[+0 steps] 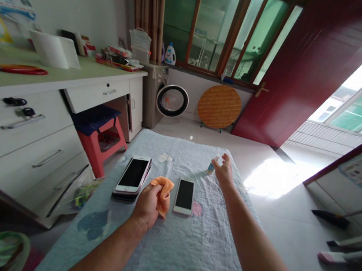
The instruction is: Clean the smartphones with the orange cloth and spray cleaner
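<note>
My left hand (147, 204) is closed around an orange cloth (163, 195), which bunches up and hangs from the fingers. Right of the cloth a white phone (185, 196) lies face up, its screen dark. Several phones are stacked on the left, a white one (133, 174) on top. My right hand (225, 170) is at a small clear bottle with a blue label (210, 168), fingers apart and curved at its top. Whether the fingertips touch the bottle cannot be made out.
A quilted light blue cloth (159, 248) covers the surface under the phones. To the left are a white desk (103, 94) and a red stool (98, 155). A washing machine (152, 100) with its door ajar and a round wooden tabletop (220, 107) stand beyond.
</note>
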{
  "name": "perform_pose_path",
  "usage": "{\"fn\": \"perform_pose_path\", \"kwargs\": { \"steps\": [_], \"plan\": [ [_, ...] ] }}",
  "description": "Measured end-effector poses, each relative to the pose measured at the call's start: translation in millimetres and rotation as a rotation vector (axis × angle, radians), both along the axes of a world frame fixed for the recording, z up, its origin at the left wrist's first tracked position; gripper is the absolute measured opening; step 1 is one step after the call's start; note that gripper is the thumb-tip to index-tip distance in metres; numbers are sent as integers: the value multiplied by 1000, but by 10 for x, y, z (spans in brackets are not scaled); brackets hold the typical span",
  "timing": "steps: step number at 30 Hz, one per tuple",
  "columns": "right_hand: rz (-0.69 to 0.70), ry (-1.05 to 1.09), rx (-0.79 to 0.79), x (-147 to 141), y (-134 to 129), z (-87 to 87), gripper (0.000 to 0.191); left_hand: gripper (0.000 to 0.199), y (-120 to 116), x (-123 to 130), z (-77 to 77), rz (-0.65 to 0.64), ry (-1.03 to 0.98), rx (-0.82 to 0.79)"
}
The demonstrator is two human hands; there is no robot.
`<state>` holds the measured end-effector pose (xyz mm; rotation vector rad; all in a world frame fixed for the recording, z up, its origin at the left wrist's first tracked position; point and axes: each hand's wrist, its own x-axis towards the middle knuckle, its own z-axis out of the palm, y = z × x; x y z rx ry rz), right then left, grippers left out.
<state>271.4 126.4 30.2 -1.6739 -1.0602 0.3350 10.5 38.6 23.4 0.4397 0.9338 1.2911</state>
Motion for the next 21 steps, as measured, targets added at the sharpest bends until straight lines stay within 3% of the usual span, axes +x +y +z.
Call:
{"fn": "perform_pose_path", "kwargs": {
  "steps": [2, 4, 7, 10, 13, 16, 19, 21],
  "plan": [
    [67, 47, 15, -15, 63, -42, 56, 9, -27, -7, -4, 5, 84, 4],
    [130, 87, 17, -26, 78, -64, 41, 15, -77, -19, 33, -103, 149, 2],
    [190, 129, 32, -28, -3, -45, 36, 31, -166, -37, 122, -423, 187, 68],
    [240, 197, 63, -41, -227, 48, 39, 53, -235, -35, 176, -711, 239, 259],
    [400, 493, 64, -111, -565, 186, 38, 50, -290, -3, 177, -887, 315, 309],
    [579, 777, 57, -256, -912, 307, 33, 14, -357, 45, 164, -925, 407, 296],
    [691, 915, 31, -439, -1174, 356, 27, 54, -432, 97, 169, -884, 391, 309],
    [754, 929, 19, -545, -1291, 343, 26, 58, -483, 143, 182, -892, 311, 315]
  ]
}}
